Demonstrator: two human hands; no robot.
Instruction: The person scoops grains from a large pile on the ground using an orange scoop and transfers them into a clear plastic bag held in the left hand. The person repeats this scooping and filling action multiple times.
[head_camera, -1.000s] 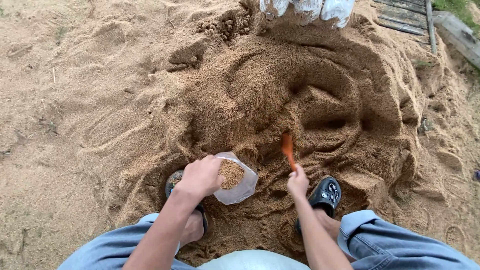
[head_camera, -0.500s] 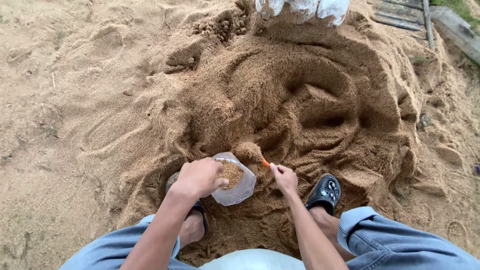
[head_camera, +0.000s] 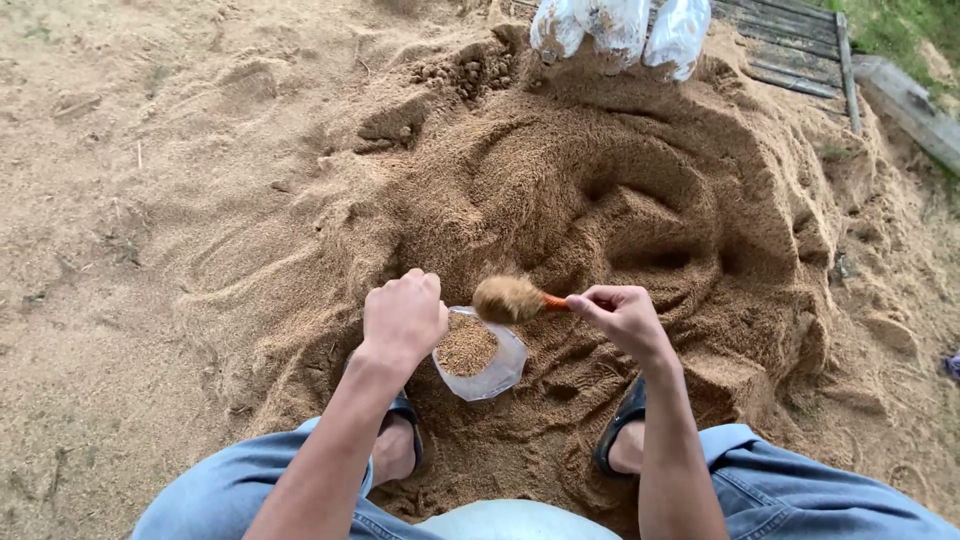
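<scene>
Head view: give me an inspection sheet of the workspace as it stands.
Surface: mound of damp brown sand, scooped and furrowed, on paler sandy ground.
Job's things: clear plastic bag, partly filled with sand; orange scoop heaped with sand, over the bag's mouth.
Clutter: three filled clear bags at the mound's far edge.
Hands: left hand holds the bag's rim; right hand grips the scoop's handle.
Cables: nothing seen.
Surroundings: wooden planks and grass top right; person's dark sandals in the sand.

Heaped spoon above bag on sand
</scene>
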